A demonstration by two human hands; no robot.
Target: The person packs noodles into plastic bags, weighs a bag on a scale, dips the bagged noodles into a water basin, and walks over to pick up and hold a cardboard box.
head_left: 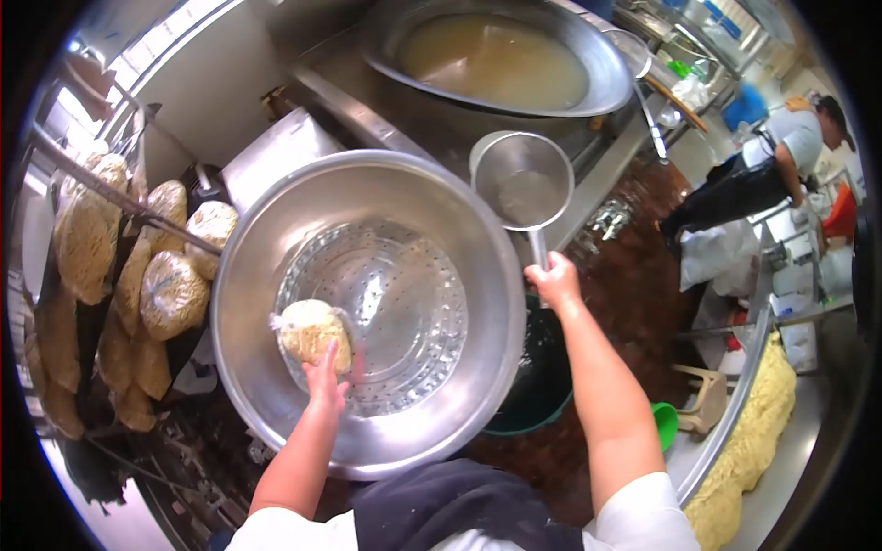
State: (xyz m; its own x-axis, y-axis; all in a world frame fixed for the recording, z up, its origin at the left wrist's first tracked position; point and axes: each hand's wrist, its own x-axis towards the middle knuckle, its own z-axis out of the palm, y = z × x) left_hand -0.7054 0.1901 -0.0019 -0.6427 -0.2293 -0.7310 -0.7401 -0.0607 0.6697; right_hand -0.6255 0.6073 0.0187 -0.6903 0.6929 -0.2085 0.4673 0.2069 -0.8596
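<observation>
A large steel basin [248, 230] with a perforated bottom fills the middle of the head view. My left hand [322, 372] reaches over its near left part, with its fingers closed on a knotted clear plastic bag of pale yellow food [310, 331]. I cannot tell whether the bag touches the basin's bottom. My right hand [555, 279] is wrapped round the handle of a deep metal dipper [522, 182]. The dipper's cup is beside the basin's far right rim, its mouth facing up towards me.
A wide metal wok [606, 92] of cloudy liquid stands at the back. Several filled plastic bags [175, 294] are at the left. A dark green bucket [528, 422] stands right of the basin. Yellow dough-like food [749, 450] lies lower right. Another person [763, 165] bends at the right.
</observation>
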